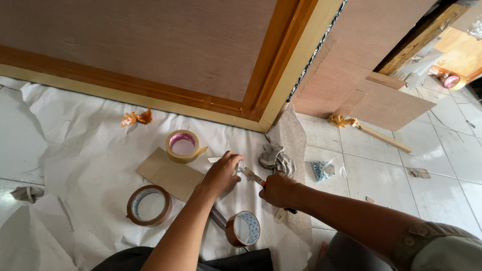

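Crouching over white paper sheeting [90,165] on a tiled floor [442,165], you work at the foot of a wooden panel [150,40] with a gold-edged frame [281,85]. Your right hand [279,190] is fisted tight round the orange-and-black handle of a utility knife [252,177]; your left hand [221,174] is curled with fingers together, fingertips pressing down at the blade end on a small pale strip (too small to tell what it is).

Clutter around: a beige tape roll [183,146] just beyond the left hand, a flat cardboard piece [169,174] beside the left wrist, a brown tape roll [149,205] lying flat near the left forearm, another brown tape roll [243,229] standing on edge between your forearms. A grey rag [276,159] sits just past the knife, a small bag of screws [321,169] further right, crumpled orange tape [136,118] near the frame.

Knife lies between the hands, long axis running diagonally, blade pointing up-left toward the left hand, handle down-right into your fist.
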